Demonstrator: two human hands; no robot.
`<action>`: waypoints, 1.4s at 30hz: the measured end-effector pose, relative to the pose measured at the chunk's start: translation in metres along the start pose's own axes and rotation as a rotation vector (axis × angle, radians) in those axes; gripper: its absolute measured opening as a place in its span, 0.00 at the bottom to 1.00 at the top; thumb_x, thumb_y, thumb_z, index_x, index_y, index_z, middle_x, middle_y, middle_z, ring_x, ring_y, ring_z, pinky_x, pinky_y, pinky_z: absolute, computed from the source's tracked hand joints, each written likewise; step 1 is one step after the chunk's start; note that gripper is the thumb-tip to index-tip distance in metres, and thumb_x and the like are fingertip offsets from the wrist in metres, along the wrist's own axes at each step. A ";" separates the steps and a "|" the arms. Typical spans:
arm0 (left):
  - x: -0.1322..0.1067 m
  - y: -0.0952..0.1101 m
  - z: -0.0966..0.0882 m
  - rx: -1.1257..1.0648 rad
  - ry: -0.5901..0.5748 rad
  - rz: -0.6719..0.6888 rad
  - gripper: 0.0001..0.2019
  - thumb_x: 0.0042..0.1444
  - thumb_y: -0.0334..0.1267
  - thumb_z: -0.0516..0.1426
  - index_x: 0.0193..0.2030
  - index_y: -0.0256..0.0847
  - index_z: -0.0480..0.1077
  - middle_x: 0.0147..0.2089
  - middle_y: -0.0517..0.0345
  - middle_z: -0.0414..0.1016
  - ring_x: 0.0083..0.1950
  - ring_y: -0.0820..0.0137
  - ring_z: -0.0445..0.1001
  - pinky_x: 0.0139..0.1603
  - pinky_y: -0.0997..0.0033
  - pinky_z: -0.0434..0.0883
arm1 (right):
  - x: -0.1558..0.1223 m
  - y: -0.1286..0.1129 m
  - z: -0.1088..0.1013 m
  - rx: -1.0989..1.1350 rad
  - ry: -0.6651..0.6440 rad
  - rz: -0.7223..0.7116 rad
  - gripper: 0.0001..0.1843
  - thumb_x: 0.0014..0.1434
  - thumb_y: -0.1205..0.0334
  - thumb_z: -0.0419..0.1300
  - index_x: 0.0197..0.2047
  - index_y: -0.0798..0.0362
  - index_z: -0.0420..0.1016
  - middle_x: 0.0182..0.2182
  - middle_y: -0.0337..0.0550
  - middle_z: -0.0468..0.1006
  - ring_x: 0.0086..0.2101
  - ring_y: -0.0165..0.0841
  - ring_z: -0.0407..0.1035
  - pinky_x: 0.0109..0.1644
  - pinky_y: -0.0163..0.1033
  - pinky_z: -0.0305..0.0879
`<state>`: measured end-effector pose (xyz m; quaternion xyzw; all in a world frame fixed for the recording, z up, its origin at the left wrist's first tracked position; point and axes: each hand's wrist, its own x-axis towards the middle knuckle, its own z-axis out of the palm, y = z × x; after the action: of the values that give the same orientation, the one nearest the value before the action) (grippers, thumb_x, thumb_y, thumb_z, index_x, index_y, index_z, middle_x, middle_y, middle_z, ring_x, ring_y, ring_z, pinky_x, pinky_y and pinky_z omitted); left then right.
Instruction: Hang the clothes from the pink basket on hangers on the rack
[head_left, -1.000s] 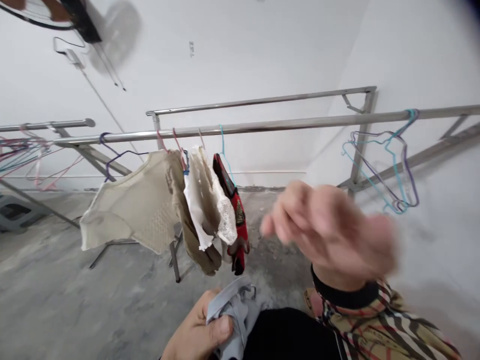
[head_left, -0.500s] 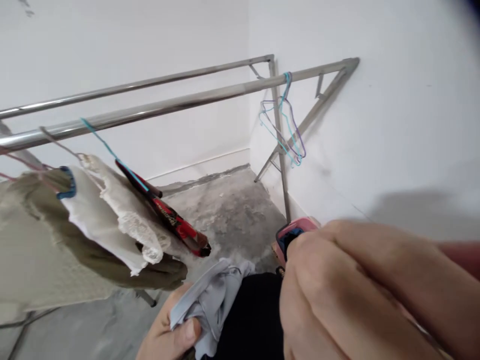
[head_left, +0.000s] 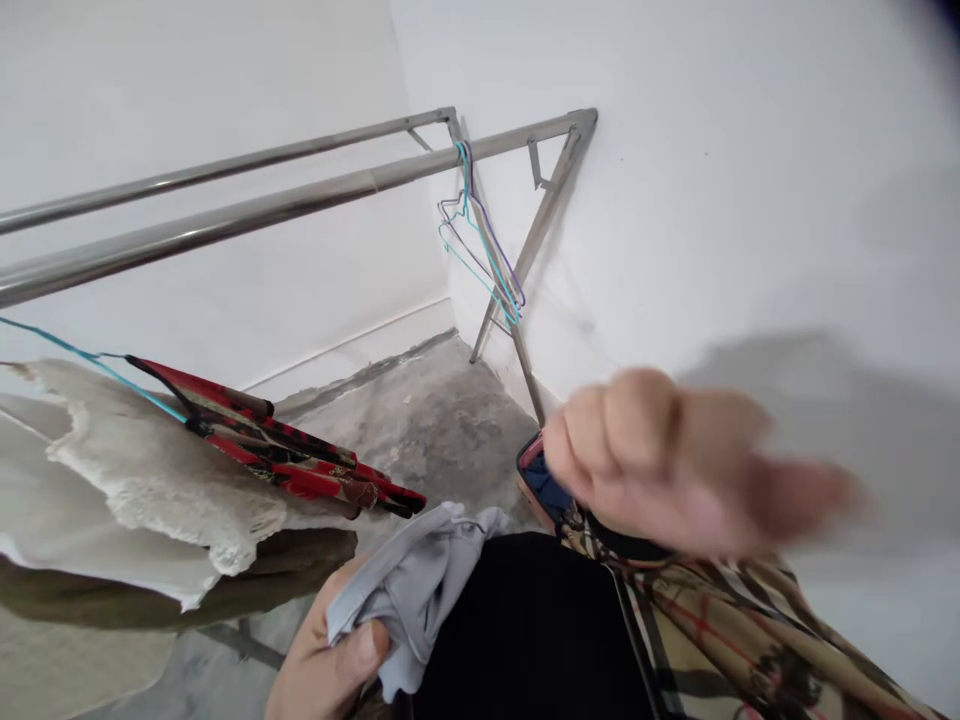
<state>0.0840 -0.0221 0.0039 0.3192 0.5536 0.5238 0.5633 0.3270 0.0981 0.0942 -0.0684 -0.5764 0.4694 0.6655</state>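
Low in the middle of the head view, my left hand (head_left: 322, 655) is closed on a bunched light grey garment (head_left: 420, 600), its thumb pressed on the folds. My right hand (head_left: 660, 460) is raised to the right of it, smeared by motion. Its fingers look curled, but whether it holds anything I cannot make out. Behind it, partly hidden, stands a pinkish basket (head_left: 525, 490) with dark blue cloth (head_left: 551, 490) inside. Left of my hands, a red and black patterned garment (head_left: 292, 460) hangs from a blue hanger (head_left: 142, 385), beside a white lace-edged garment (head_left: 150, 460).
A metal drying rack rail (head_left: 300, 200) runs from the left to the wall. Blue and purple hangers (head_left: 487, 240) hang near its far end. An olive garment (head_left: 300, 560) hangs at lower left. Black fabric (head_left: 525, 630) and plaid fabric (head_left: 720, 620) lie below my hands.
The view has turned right, so rack and clothes sit further left. My right hand has moved away from close to the camera. My left hand keeps its hold on the grey garment.
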 end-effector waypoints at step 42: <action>0.043 0.015 0.018 -0.296 0.287 0.078 0.22 0.38 0.54 0.70 0.30 0.36 0.74 0.23 0.57 0.76 0.30 0.64 0.78 0.31 0.71 0.76 | -0.038 0.132 -0.073 -0.302 0.024 0.279 0.10 0.67 0.51 0.53 0.41 0.48 0.66 0.25 0.34 0.67 0.30 0.28 0.66 0.42 0.38 0.69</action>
<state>0.0904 0.0259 0.0085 0.1762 0.5324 0.6610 0.4987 0.3193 0.1772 -0.0400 -0.2520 -0.6172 0.4644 0.5830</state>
